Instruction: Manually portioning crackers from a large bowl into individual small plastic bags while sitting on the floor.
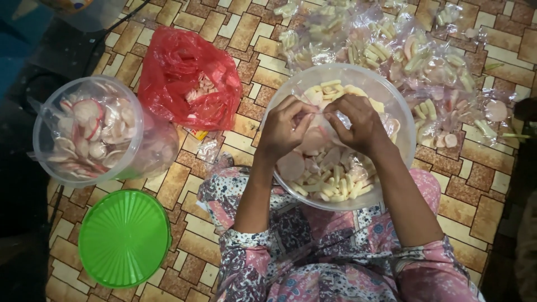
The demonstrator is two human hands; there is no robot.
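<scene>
Both hands meet over the clear plastic bowl at centre. The left hand and the right hand each have fingertips pressed together on the neck of a small clear plastic bag of crackers, which hangs between them just above the bowl's loose pale stick crackers and pink-edged round crackers.

As a judgement, the knotting goes best with the pinch kept close to the contents, so the film twists tight and little air stays in, and with the bag held over the bowl so any spill drops back among the loose pieces.

At 1 o'clock from the bowl, a heap of filled clear packets lies on the brick-patterned floor, each small, see-through and holding the same sticks and rounds. At 10 o'clock sits a crumpled red plastic bag, open, with pale pieces showing inside. At 9 o'clock stands a clear round container of round crackers, and at 8 o'clock its ribbed green lid lies flat. A small yellowish printed scrap shows under the red bag's edge; its print is too small to tell.
</scene>
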